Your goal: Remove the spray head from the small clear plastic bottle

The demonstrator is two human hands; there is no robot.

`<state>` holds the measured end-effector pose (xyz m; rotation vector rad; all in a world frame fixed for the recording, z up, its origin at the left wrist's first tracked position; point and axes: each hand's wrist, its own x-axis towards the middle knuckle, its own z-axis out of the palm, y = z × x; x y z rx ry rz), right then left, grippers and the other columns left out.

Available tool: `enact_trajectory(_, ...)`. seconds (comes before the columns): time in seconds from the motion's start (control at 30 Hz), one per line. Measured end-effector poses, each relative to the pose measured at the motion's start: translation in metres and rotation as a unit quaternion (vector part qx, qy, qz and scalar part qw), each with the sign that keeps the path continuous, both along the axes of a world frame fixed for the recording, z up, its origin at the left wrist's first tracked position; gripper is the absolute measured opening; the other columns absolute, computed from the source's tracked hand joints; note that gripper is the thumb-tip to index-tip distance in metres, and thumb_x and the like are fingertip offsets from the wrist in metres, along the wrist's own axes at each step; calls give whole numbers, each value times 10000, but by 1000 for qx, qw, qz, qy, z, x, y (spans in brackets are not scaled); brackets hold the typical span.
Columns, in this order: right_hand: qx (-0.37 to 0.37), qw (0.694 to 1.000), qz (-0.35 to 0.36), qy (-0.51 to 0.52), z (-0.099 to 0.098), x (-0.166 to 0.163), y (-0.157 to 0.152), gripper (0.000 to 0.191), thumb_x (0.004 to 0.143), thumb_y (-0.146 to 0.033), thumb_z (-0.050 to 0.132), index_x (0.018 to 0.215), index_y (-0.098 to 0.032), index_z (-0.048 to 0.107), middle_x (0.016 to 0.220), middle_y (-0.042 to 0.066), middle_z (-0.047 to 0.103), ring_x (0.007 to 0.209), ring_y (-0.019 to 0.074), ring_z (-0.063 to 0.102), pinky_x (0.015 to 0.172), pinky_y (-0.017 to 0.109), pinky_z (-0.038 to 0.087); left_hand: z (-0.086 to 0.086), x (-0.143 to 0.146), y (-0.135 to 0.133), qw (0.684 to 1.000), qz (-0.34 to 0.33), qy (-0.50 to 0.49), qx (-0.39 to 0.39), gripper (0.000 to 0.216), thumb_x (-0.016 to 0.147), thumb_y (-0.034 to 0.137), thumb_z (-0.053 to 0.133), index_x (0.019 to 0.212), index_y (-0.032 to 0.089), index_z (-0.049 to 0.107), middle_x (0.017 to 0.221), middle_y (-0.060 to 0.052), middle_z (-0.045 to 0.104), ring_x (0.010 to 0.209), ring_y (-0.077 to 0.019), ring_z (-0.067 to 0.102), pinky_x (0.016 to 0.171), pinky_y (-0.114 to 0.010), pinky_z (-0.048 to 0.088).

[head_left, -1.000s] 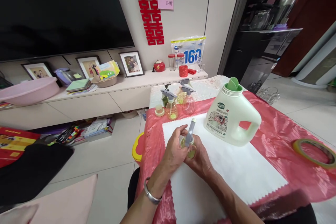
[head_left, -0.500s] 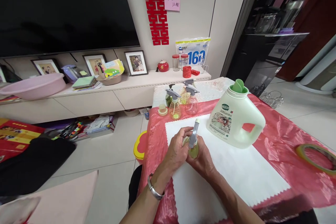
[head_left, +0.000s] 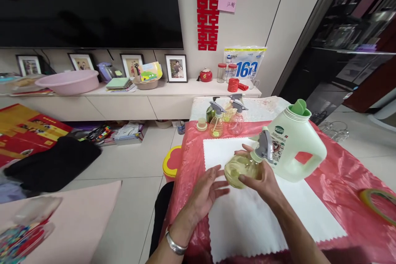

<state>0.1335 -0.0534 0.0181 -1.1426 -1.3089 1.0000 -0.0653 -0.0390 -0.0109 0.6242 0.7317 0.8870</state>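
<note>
The right hand (head_left: 262, 179) is clamped around a small spray bottle (head_left: 244, 165) of yellowish liquid, now lifted and tipped toward the middle right of the frame, its grey trigger head beside the big green detergent jug (head_left: 293, 144). The left hand (head_left: 207, 189), which gripped the bottle with the other a second ago, has come off and hovers open just left of it above the white cloth (head_left: 266, 210) on the counter (head_left: 340, 173). Judging by that release, the head seems seated, and the bottle is carried single-handed.

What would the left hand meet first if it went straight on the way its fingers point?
Probably the spray bottle held tilted in the right hand: the left hand lies open just short of its round base, though depth is unclear.
</note>
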Motion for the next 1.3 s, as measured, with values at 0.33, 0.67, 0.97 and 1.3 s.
enact_trajectory(0.33,17,996,74,50,45,6,-30,766,871,-416,789,1514,-264,403,1519,109,380,1374,254,452,1093,331,502,40,24,-18,977,-92,-192,30,637,819,428,799,1383,227,580,1440,-135,602,1217,-294,638,993,-429,539)
enact_trajectory(0.67,50,990,-94,-89,31,-5,-51,768,821,-494,808,1429,-218,430,1352,108,536,1226,263,566,977,303,556,31,50,-36,986,-23,-124,105,847,688,386,915,1402,320,464,1482,-98,566,1365,-318,539,1120,-451,440)
enact_trajectory(0.97,-5,981,-150,-121,37,25,-91,699,683,-208,775,1345,-237,553,1297,55,594,1157,255,609,931,292,578,-21,55,-29,971,-75,60,220,864,681,549,858,1415,321,463,1472,-145,546,1334,-372,558,1051,-499,508)
enact_trajectory(1.3,-21,903,-410,-126,63,178,-125,723,585,-524,907,1142,-160,625,1085,151,660,920,308,681,691,352,619,-79,22,83,697,16,494,520,333,902,408,491,1069,228,716,1207,-118,721,1166,-316,683,1004,-547,566)
